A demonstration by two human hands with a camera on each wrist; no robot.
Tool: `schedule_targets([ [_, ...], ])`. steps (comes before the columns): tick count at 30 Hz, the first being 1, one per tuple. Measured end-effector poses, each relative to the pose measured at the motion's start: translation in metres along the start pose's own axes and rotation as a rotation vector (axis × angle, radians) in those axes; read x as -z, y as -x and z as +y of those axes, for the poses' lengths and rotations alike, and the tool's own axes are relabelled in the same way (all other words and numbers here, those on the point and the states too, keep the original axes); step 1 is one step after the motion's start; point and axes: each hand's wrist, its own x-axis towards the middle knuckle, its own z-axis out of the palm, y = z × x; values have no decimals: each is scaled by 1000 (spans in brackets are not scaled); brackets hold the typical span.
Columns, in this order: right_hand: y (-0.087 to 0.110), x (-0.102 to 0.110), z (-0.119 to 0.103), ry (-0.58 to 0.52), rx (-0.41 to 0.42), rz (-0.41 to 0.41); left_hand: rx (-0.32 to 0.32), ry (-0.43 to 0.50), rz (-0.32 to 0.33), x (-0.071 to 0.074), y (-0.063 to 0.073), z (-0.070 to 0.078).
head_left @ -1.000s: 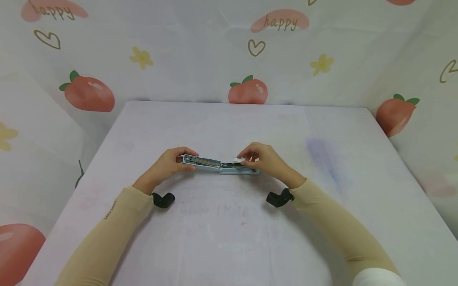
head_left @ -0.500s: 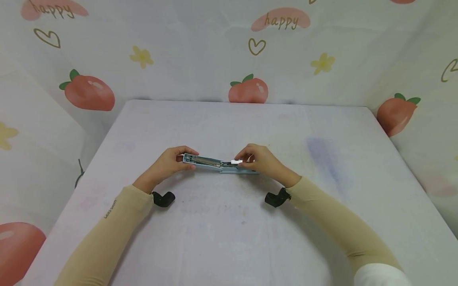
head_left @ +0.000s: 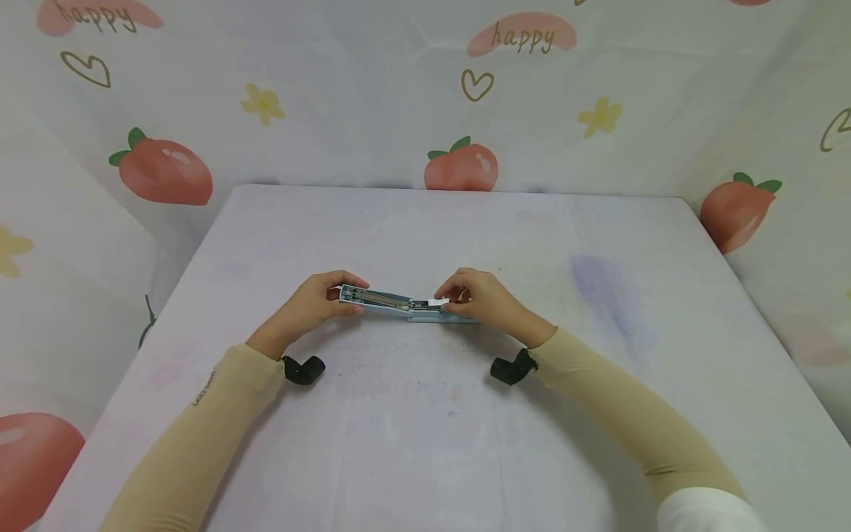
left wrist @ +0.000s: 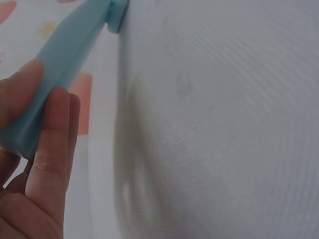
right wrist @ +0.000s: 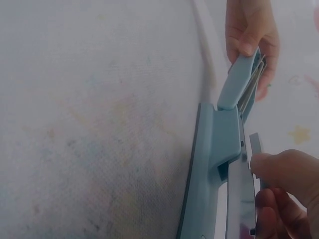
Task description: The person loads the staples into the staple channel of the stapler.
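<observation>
A light blue stapler (head_left: 385,309) lies opened out flat near the middle of the table, its top cover swung back to the left. My left hand (head_left: 304,306) grips the free end of that cover between thumb and fingers; the left wrist view shows the cover (left wrist: 65,55) tilted up off the table. My right hand (head_left: 484,297) pinches a small strip of staples (head_left: 439,301) just over the metal magazine. In the right wrist view the strip (right wrist: 255,143) stands close beside the magazine (right wrist: 241,199), partly hidden by the thumb. The base's right end is behind my right hand.
The white table (head_left: 412,443) has faint stains and a bluish smear at the right. A printed cloth with peaches and hearts hangs behind it. Black wrist cameras (head_left: 304,371) stick out inward from both beige sleeves (head_left: 612,406).
My right hand has shifted slightly left along the stapler, and the strip of staples has moved left with it and shows more plainly. My left hand and the cover hold still.
</observation>
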Motion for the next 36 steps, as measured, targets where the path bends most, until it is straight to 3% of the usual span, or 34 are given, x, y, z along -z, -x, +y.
schedule_targets([
  [19, -3, 0, 3, 55, 14, -14, 12, -22, 2, 0, 0, 2],
  [36, -6, 0, 3, 69, 2, -34, 5, 21, -1, 0, 0, 3],
])
